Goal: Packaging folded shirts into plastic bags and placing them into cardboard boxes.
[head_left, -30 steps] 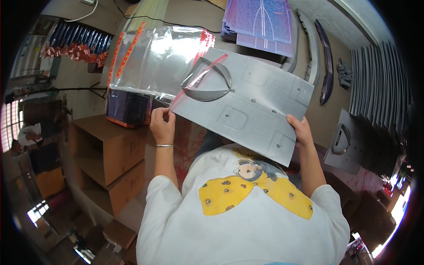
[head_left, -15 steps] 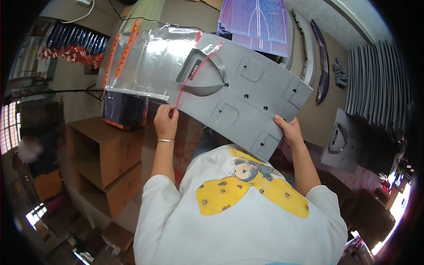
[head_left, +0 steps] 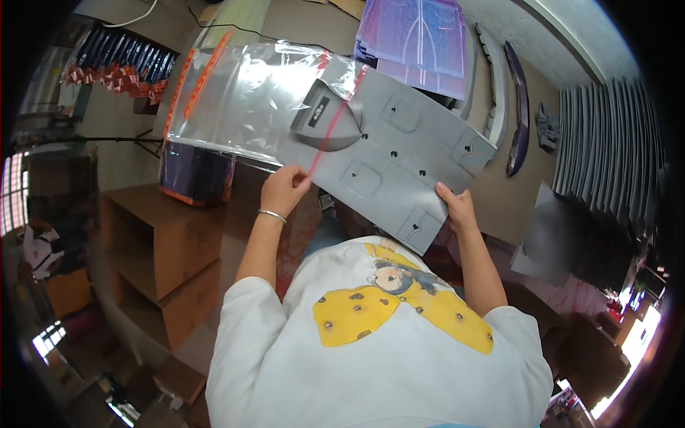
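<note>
Counts: 1 folded grey shirt, 1 clear plastic bag w/ orange-red strips, 2 hands, 1 thin bracelet on left wrist. Shirt shows 4 buttoned flap pockets and a collar; it sits mid-frame, slanting from upper centre down to centre right, collar end tucked into the bag mouth. Bag lies upper left of centre, overlapping the shirt at the collar.

Left hand, centre frame, fingers curled, pinching the bag's lower edge just by the red strip. Right hand, right of centre, fingers closed on the shirt's lower right corner, thumb on top.

Vs. earlier frames: shirt + bag lie flatter and nearer frame centre than 1 s ago; collar sits deeper inside the bag; left hand has shifted along the bag edge toward the red strip; right hand keeps the same corner.

Edges/room: 1 purple flat pack top centre, just beyond the shirt's far edge. Dark packed stack just under the bag's lower left corner. Cardboard boxes lower left, near left forearm. Row of grey folded pieces far right, well apart. Bare tan surface btwn shirt's right edge and that row gives open room.
</note>
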A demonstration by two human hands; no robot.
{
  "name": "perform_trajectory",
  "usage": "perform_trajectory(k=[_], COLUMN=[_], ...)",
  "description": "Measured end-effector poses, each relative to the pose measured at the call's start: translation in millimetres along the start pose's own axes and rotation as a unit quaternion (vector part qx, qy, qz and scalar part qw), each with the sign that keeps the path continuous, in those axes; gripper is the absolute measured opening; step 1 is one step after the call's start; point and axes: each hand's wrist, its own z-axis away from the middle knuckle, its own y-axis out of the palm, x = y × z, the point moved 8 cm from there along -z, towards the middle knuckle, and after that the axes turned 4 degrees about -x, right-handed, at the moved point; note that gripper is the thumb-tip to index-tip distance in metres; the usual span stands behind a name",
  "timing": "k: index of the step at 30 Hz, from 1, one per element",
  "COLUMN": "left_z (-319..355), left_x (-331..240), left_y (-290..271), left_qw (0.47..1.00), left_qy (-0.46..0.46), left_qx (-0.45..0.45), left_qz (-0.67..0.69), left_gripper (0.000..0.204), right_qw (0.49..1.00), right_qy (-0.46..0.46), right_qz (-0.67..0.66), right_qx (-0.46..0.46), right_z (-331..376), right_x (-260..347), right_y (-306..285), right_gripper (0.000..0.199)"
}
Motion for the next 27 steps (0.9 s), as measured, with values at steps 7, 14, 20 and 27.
perform_trajectory(k=[7,14,20,27], left_z=[-51.3,-90.0,-69.9,-77.1], left_x=[-66.6,-50.6,-86.4,-86.9], left_y=[-12.9,31.9,25.8,15.1], left_qw=[0.972,0.946,0.919,0.926], left_qy=[0.101,0.001,0.201,0.189], left_qx=[-0.175,-0.039,-0.071,-0.053], left_qz=[-0.121,-0.322,-0.332,-0.321], left_gripper=[0.04,0.032,0.013,0.009], right_qw=[0.999,0.999,0.999,1.0], right_qy=[0.002,-0.011,-0.014,0.007], right_qz=[0.016,0.036,0.036,0.005], right_qx=[0.04,0.03,0.022,0.015], right_z=[-20.7,-19.0,-16.0,-16.8], right_x=[-11.0,0.5,-8.6,-2.3], right_y=[-3.4,1.3,0.1,10.8], right_gripper=[0.06,0.064,0.056,0.051])
